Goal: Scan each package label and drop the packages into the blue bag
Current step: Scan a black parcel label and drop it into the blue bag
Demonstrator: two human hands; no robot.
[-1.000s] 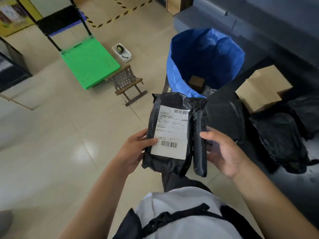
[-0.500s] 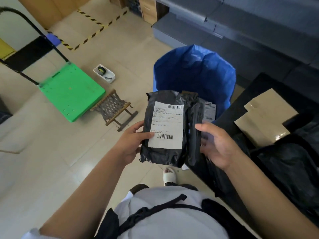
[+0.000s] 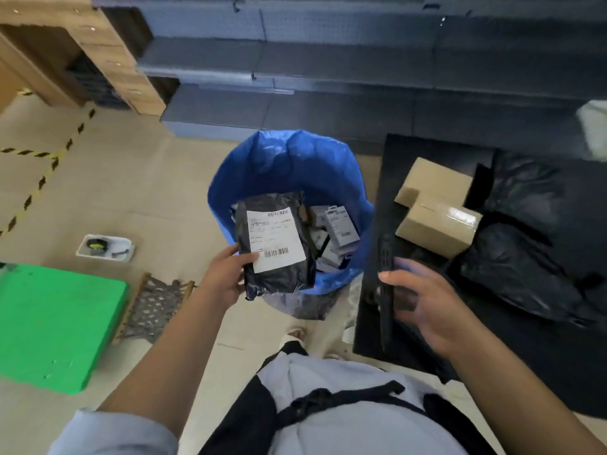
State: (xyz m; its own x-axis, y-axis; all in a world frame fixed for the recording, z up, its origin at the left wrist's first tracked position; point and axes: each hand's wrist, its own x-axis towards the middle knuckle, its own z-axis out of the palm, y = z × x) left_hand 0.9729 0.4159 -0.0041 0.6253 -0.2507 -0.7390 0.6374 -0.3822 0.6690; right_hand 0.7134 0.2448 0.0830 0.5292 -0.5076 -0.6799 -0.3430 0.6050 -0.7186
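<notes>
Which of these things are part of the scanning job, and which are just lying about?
Part of the job:
black package, held by left hand
scanner, held by right hand
blue bag
cardboard box

Lying about:
green cart
stool
white tray

Package now over blue bag, scanner apart
</notes>
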